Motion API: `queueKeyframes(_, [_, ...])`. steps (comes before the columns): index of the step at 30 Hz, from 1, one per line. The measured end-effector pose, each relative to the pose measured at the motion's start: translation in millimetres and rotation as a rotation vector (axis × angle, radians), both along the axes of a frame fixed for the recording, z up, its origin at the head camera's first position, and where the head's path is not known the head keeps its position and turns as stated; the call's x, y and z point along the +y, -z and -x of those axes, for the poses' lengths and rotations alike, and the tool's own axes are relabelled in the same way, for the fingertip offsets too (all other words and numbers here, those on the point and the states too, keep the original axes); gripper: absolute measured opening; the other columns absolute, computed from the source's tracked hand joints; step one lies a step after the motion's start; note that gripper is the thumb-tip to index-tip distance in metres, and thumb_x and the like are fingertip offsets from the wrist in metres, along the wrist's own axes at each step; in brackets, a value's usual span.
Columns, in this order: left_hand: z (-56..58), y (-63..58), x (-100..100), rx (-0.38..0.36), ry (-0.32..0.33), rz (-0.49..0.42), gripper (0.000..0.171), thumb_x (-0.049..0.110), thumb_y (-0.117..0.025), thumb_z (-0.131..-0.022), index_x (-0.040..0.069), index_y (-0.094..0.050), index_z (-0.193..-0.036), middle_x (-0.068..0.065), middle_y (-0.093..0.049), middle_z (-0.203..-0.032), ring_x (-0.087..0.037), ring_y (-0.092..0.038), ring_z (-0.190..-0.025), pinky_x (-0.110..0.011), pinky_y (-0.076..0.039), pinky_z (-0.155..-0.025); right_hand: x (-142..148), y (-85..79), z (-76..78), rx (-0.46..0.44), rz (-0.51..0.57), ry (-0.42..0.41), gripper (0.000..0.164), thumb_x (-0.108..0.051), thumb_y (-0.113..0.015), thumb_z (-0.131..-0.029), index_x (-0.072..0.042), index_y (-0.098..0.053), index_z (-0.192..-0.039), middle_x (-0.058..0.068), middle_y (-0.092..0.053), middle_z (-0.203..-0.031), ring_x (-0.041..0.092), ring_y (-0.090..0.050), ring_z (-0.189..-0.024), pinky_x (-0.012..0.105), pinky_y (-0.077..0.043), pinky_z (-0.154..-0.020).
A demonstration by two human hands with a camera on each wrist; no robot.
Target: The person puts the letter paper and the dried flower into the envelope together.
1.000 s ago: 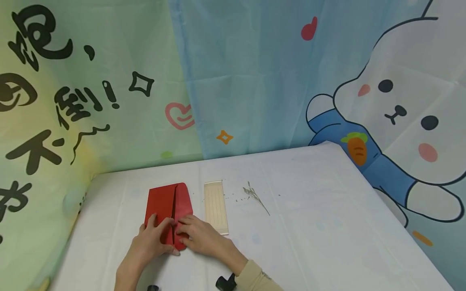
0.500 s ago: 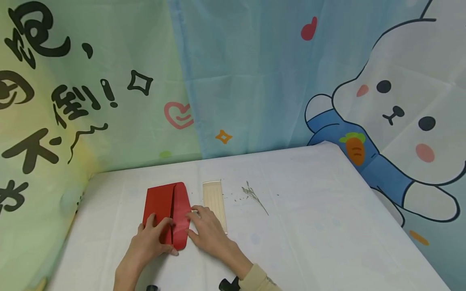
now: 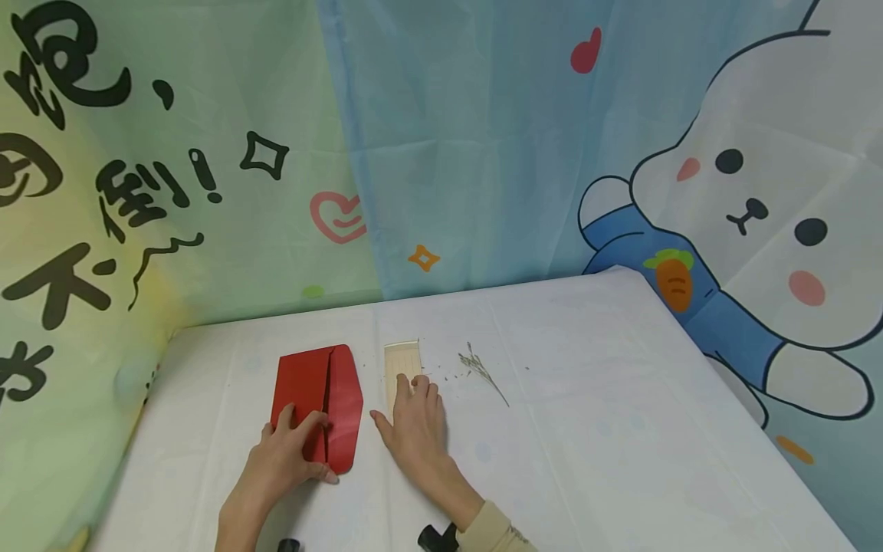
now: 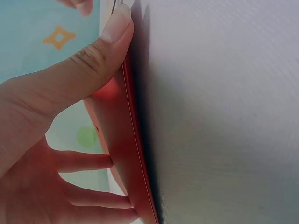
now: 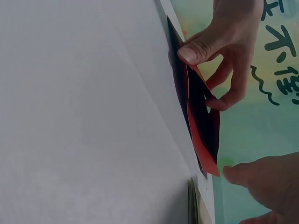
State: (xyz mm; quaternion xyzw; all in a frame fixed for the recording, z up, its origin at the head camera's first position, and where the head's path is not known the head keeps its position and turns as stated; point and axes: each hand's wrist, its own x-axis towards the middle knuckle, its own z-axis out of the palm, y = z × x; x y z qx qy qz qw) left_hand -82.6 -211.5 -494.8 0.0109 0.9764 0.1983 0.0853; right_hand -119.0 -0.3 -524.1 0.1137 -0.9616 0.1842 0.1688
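A red envelope (image 3: 303, 383) lies on the white-covered table, its flap (image 3: 345, 414) folded out to the right. My left hand (image 3: 279, 456) grips it, thumb at the near edge and fingers on the upper face. From the right wrist, the envelope's mouth (image 5: 210, 119) is seen gaping. To the right lies a flat cream panel (image 3: 402, 359) with thin lengthwise lines. My right hand (image 3: 417, 429) reaches over it with fingers extended, covering its near part; whether the fingertips touch it is unclear. Its stacked edges (image 5: 192, 200) show in the right wrist view.
A dried sprig (image 3: 483, 372) lies right of the panel, with tiny crumbs scattered around it. Black wrist devices (image 3: 438, 538) show at the near edge. Behind the white tablecloth (image 3: 586, 429) hangs a printed curtain (image 3: 469, 153) with a cartoon rabbit.
My right hand has left the envelope's flap and moved right, onto or just above the cream panel. The left hand has kept its hold on the envelope.
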Motion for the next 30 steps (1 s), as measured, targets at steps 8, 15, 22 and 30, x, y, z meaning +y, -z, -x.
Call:
queueKeyframes(8, [0.0, -1.6, 0.0, -0.004, -0.002, 0.001, 0.079, 0.042, -0.100, -0.058, 0.024, -0.063, -0.125, -0.029, -0.045, -0.141, -0.055, -0.049, -0.115, -0.060, -0.058, -0.075, 2.6, -0.2, 1.6, -0.058, -0.036, 0.059, 0.077, -0.048, -0.086, -0.080, 0.002, -0.054, -0.129, 0.022, -0.054, -0.105, 0.032, -0.053, -0.086, 0.040, -0.049, -0.071])
queueKeyframes(15, [0.4, -2.1, 1.2, -0.012, -0.005, 0.000, 0.080, 0.042, -0.100, -0.058, 0.024, -0.063, -0.126, -0.030, -0.044, -0.142, -0.056, -0.048, -0.116, -0.060, -0.058, -0.076, 2.5, 2.4, 0.5, -0.093, -0.083, 0.077, 0.087, -0.056, -0.081, -0.083, 0.005, -0.051, -0.137, 0.024, -0.054, -0.103, 0.034, -0.055, -0.084, 0.039, -0.049, -0.069])
queueKeyframes(22, [0.3, -0.5, 1.2, -0.013, -0.009, -0.004, 0.080, 0.043, -0.100, -0.058, 0.024, -0.063, -0.126, -0.030, -0.044, -0.142, -0.056, -0.048, -0.116, -0.060, -0.058, -0.076, 1.3, 4.1, 0.0, -0.102, -0.145, 0.091, 0.095, -0.059, -0.081, -0.081, 0.008, -0.051, -0.141, 0.027, -0.056, -0.103, 0.037, -0.057, -0.089, 0.041, -0.051, -0.072])
queueKeyframes(30, [0.4, -0.5, 1.3, -0.017, -0.017, 0.000, 0.079, 0.041, -0.100, -0.058, 0.024, -0.063, -0.126, -0.031, -0.043, -0.143, -0.056, -0.047, -0.117, -0.060, -0.058, -0.076, 0.9, 3.3, 2.5, -0.135, -0.147, 0.106, 0.084, -0.047, -0.085, -0.082, 0.007, -0.051, -0.136, 0.025, -0.055, -0.101, 0.034, -0.054, -0.089, 0.042, -0.050, -0.074])
